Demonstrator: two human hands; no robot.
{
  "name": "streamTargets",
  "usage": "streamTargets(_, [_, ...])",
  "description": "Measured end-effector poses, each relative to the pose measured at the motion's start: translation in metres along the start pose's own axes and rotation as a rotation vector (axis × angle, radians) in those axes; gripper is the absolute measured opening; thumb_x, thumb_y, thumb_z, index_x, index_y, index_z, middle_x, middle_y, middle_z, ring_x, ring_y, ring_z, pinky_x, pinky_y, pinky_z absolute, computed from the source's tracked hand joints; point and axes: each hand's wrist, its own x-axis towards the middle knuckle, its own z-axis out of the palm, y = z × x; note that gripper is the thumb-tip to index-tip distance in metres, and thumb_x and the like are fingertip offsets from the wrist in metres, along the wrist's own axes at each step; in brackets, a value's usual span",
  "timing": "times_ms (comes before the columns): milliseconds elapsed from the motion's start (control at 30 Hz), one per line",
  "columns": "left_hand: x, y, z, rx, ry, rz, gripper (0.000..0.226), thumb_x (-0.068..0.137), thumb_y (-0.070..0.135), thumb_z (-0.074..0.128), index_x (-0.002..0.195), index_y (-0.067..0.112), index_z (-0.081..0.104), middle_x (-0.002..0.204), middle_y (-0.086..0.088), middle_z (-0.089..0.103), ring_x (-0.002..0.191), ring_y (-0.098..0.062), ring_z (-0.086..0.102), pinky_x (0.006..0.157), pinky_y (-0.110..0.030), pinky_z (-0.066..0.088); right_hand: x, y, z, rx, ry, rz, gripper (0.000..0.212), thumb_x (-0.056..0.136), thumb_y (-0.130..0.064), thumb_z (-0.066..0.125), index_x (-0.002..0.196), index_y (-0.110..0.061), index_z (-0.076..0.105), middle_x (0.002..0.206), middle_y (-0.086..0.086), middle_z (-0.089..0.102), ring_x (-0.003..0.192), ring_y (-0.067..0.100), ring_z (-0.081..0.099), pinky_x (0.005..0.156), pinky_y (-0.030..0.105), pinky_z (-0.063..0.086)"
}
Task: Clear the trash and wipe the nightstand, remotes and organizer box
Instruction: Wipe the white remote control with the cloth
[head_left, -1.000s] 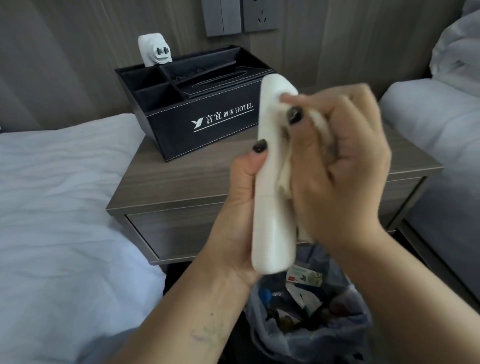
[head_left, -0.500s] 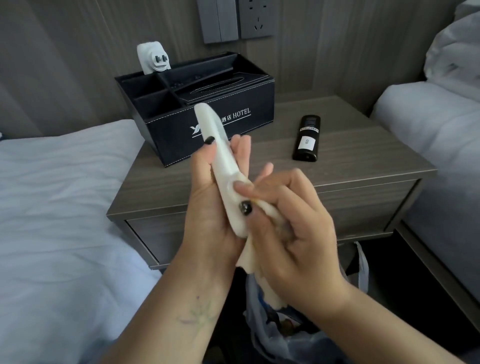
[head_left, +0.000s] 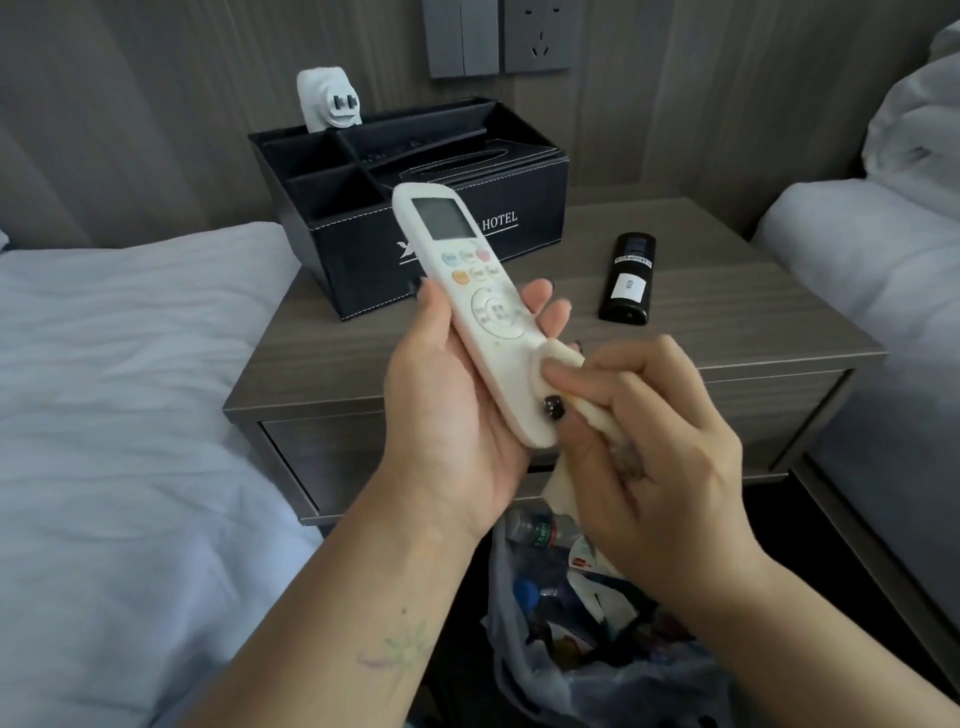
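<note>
My left hand (head_left: 452, 410) holds a white air-conditioner remote (head_left: 475, 306) face up, its screen and buttons toward me, above the front of the nightstand (head_left: 727, 332). My right hand (head_left: 660, 447) grips a pale wipe cloth (head_left: 566, 364) and presses it on the remote's lower end. A black remote (head_left: 627, 278) lies on the nightstand top, to the right. The black organizer box (head_left: 530, 208) marked HOTEL stands at the back left of the nightstand, with a white plug adapter (head_left: 328, 98) sticking up from its rear compartment.
A trash bag (head_left: 582, 623) with bottles and wrappers hangs open below my hands, in front of the nightstand drawer (head_left: 322, 457). White beds flank the nightstand on the left (head_left: 119, 415) and right (head_left: 872, 249). A wall socket and switch (head_left: 498, 36) sit above the box.
My left hand has turned the white remote from back-up to face-up. My right hand slid the cloth down from the remote's upper part to its lower end. The black remote came into view.
</note>
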Motion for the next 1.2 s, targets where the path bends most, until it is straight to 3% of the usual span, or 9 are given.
streamTargets(100, [0.002, -0.003, 0.0, 0.067, -0.001, -0.015, 0.053, 0.101, 0.054, 0.029, 0.112, 0.016, 0.064, 0.096, -0.005, 0.072, 0.091, -0.015, 0.071, 0.074, -0.03, 0.055, -0.003, -0.008, 0.002, 0.017, -0.057, -0.083, 0.022, 0.082, 0.009, 0.062, 0.102, 0.005, 0.07, 0.095, 0.015, 0.059, 0.082, 0.016, 0.058, 0.073, 0.021, 0.049])
streamTargets(300, [0.002, -0.011, -0.002, 0.127, -0.122, -0.11, 0.052, 0.099, 0.052, 0.034, 0.118, 0.014, 0.063, 0.096, -0.004, 0.075, 0.105, -0.019, 0.07, 0.087, -0.035, 0.057, -0.003, -0.01, -0.003, 0.088, -0.154, -0.13, 0.02, 0.086, 0.005, 0.06, 0.102, 0.001, 0.072, 0.099, 0.013, 0.062, 0.081, 0.025, 0.062, 0.067, 0.033, 0.052])
streamTargets(467, [0.002, -0.011, -0.003, 0.018, -0.232, -0.096, 0.055, 0.101, 0.051, 0.03, 0.132, 0.014, 0.056, 0.108, -0.008, 0.069, 0.116, -0.026, 0.064, 0.095, -0.04, 0.052, 0.004, 0.0, -0.011, 0.043, 0.114, 0.093, 0.017, 0.085, 0.001, 0.064, 0.1, -0.003, 0.071, 0.096, 0.005, 0.061, 0.088, -0.002, 0.056, 0.079, 0.008, 0.041])
streamTargets(700, [0.004, -0.024, -0.008, 0.072, -0.31, -0.181, 0.064, 0.097, 0.054, 0.031, 0.095, 0.01, 0.079, 0.101, -0.004, 0.074, 0.111, -0.017, 0.067, 0.101, -0.036, 0.049, 0.0, -0.01, -0.012, 0.011, -0.011, -0.135, 0.025, 0.081, 0.009, 0.067, 0.104, 0.001, 0.072, 0.097, 0.016, 0.065, 0.084, 0.019, 0.065, 0.074, 0.029, 0.054])
streamTargets(800, [0.001, -0.031, -0.006, 0.052, -0.331, -0.193, 0.054, 0.098, 0.047, 0.036, 0.12, 0.009, 0.067, 0.107, -0.008, 0.071, 0.103, -0.019, 0.067, 0.097, -0.035, 0.053, 0.015, 0.004, -0.021, -0.044, 0.147, -0.001, 0.019, 0.086, 0.003, 0.066, 0.104, -0.002, 0.072, 0.092, 0.011, 0.062, 0.085, 0.006, 0.057, 0.078, 0.013, 0.047])
streamTargets(867, [0.0, -0.034, -0.006, 0.078, -0.339, -0.181, 0.05, 0.098, 0.045, 0.036, 0.12, 0.011, 0.066, 0.108, -0.007, 0.072, 0.101, -0.018, 0.068, 0.096, -0.034, 0.053, 0.021, 0.007, -0.023, -0.071, 0.207, 0.074, 0.017, 0.088, -0.001, 0.066, 0.103, -0.003, 0.072, 0.093, 0.007, 0.061, 0.084, 0.002, 0.054, 0.077, 0.009, 0.043])
streamTargets(1000, [0.006, -0.026, -0.009, 0.071, -0.349, -0.232, 0.057, 0.097, 0.049, 0.034, 0.104, 0.012, 0.076, 0.116, -0.008, 0.071, 0.111, -0.016, 0.066, 0.102, -0.033, 0.049, 0.006, -0.005, -0.019, 0.053, -0.045, -0.08, 0.019, 0.085, 0.004, 0.064, 0.101, -0.001, 0.073, 0.094, 0.011, 0.061, 0.08, 0.013, 0.061, 0.072, 0.019, 0.05])
streamTargets(1067, [0.009, -0.02, -0.01, 0.101, -0.319, -0.187, 0.057, 0.1, 0.049, 0.029, 0.122, 0.014, 0.067, 0.125, -0.008, 0.067, 0.122, -0.019, 0.06, 0.11, -0.039, 0.04, -0.001, -0.007, -0.023, 0.112, -0.216, -0.136, 0.017, 0.085, 0.003, 0.065, 0.1, 0.0, 0.073, 0.095, 0.012, 0.063, 0.074, 0.02, 0.063, 0.063, 0.028, 0.051])
streamTargets(1200, [0.009, -0.017, -0.005, 0.111, -0.349, -0.14, 0.053, 0.1, 0.046, 0.029, 0.139, 0.016, 0.051, 0.127, -0.011, 0.066, 0.122, -0.024, 0.061, 0.103, -0.041, 0.047, 0.005, 0.014, -0.039, 0.068, -0.058, 0.035, 0.016, 0.086, -0.002, 0.065, 0.1, -0.005, 0.073, 0.092, 0.008, 0.063, 0.07, 0.002, 0.057, 0.059, 0.013, 0.043])
